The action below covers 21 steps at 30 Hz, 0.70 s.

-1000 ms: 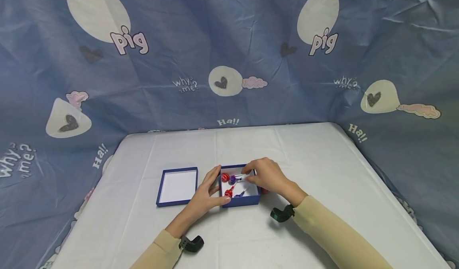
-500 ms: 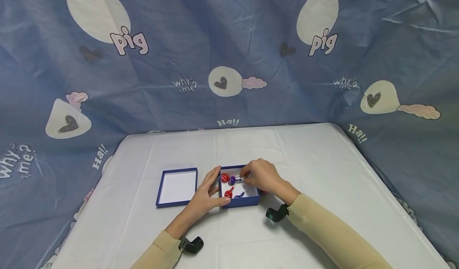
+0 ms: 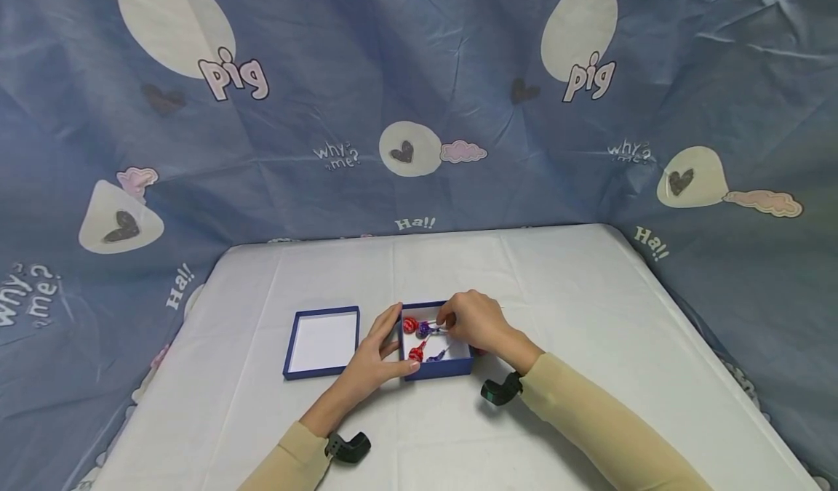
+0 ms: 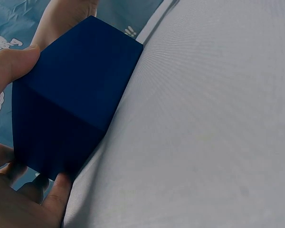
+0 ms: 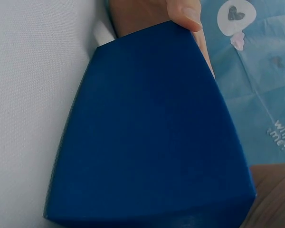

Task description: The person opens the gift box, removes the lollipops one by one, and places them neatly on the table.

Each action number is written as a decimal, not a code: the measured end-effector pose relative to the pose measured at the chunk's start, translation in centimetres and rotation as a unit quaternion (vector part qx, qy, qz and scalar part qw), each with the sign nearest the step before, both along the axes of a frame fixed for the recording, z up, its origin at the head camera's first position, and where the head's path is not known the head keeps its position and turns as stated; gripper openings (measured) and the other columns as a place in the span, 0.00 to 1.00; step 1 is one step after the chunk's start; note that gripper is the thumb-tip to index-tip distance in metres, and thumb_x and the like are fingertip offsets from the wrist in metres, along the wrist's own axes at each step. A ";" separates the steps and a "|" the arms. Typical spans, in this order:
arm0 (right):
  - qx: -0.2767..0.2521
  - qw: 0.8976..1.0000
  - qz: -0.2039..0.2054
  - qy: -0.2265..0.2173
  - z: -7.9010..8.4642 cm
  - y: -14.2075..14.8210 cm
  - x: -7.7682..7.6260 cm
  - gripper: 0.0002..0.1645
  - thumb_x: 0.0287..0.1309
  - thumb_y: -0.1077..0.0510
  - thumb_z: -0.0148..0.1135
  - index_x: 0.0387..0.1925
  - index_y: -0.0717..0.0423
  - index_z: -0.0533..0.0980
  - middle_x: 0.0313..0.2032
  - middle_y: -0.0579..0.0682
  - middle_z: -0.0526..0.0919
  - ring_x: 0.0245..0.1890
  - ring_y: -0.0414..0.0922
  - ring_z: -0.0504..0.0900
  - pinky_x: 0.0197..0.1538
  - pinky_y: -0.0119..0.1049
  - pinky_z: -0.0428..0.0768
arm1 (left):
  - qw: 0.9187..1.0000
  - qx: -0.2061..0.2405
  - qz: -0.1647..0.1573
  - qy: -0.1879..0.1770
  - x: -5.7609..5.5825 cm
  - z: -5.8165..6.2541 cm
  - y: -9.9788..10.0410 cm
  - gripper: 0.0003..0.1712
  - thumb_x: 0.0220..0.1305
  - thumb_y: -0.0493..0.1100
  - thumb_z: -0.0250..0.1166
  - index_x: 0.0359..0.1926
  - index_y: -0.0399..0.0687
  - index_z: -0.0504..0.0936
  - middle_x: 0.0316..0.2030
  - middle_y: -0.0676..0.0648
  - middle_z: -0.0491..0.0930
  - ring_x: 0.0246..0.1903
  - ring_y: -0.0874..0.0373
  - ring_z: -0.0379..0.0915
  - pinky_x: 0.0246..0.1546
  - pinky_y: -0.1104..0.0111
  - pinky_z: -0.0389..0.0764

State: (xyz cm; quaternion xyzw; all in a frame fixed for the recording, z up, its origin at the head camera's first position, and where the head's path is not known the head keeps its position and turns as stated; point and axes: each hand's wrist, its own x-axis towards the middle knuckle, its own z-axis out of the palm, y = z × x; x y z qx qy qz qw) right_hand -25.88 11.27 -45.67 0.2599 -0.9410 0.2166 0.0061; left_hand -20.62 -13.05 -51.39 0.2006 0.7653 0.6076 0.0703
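On the white worktop (image 3: 576, 316) lie a shallow blue tray (image 3: 324, 342) toward the left edge, a blue box (image 3: 440, 369) midway between the side edges and, just beside it toward the right edge, a mostly hidden red object (image 3: 481, 351).

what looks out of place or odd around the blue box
A small red item shows just outside the blue box, past its right side and partly hidden near the right hand. It looks odd because the lollipops lie inside. No damage stands out.
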 end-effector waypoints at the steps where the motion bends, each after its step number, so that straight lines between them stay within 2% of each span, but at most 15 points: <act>1: 0.000 1.000 0.001 -0.001 0.0 0.0 0.0 0.12 0.47 0.65 0.75 0.32 0.46 0.89 0.25 0.37 0.84 0.26 0.36 0.76 0.28 0.35 0.77 | 1.000 0.000 0.000 0.000 0.0 0.0 0.0 0.61 0.55 0.44 0.79 0.79 0.72 0.48 0.79 0.53 0.42 0.76 0.58 0.44 0.69 0.66 0.66; 9: 0.003 1.000 -0.004 0.022 0.0 -0.2 0.3 0.10 0.47 0.65 0.75 0.30 0.46 0.89 0.28 0.38 0.86 0.28 0.35 0.79 0.29 0.34 0.79 | 1.000 0.004 -0.004 0.001 0.2 0.3 -0.1 0.61 0.55 0.43 0.78 0.79 0.71 0.48 0.79 0.52 0.42 0.76 0.57 0.43 0.69 0.66 0.65; 13: -0.003 0.999 -0.013 0.034 0.0 -0.2 0.4 0.11 0.47 0.67 0.74 0.29 0.46 0.89 0.29 0.38 0.87 0.29 0.36 0.80 0.28 0.35 0.79 | 1.000 0.004 -0.005 0.004 0.2 0.4 -0.1 0.61 0.54 0.44 0.79 0.79 0.70 0.48 0.80 0.49 0.41 0.76 0.57 0.43 0.69 0.66 0.66; 21: -0.011 0.999 -0.020 0.041 0.0 -0.3 0.6 0.14 0.47 0.70 0.72 0.30 0.47 0.90 0.30 0.40 0.88 0.31 0.37 0.82 0.30 0.37 0.81 | 1.000 0.003 -0.005 0.004 0.2 0.3 0.0 0.61 0.55 0.42 0.78 0.80 0.69 0.48 0.80 0.49 0.41 0.76 0.58 0.42 0.69 0.67 0.65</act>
